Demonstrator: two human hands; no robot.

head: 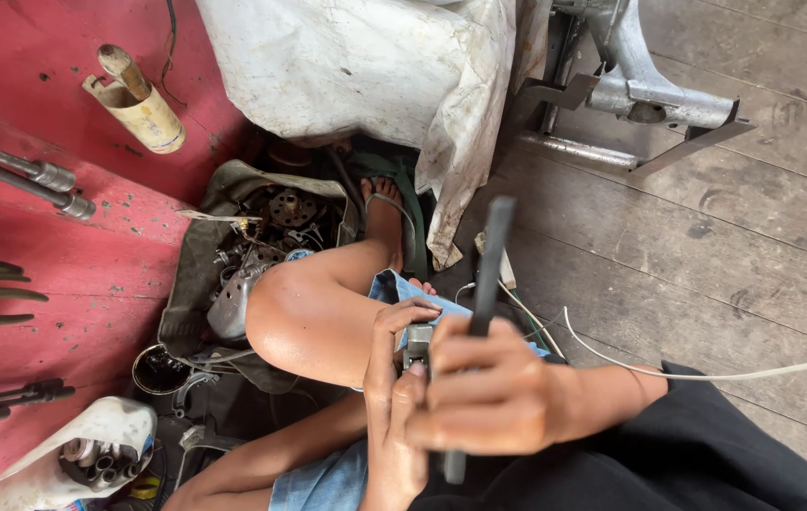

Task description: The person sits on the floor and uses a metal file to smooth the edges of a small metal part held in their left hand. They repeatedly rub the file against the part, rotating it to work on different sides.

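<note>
Open room is found from 12 to 4 o'clock of the hands, over bare floorboards, crossed only by a white cord. The way at 9 to 11 o'clock is blocked by a raised knee and a sack of metal parts. Farther at 12 o'clock, passage is closed by a white tarp and a metal frame.

Plank floor: metal frame, white sack.
</note>
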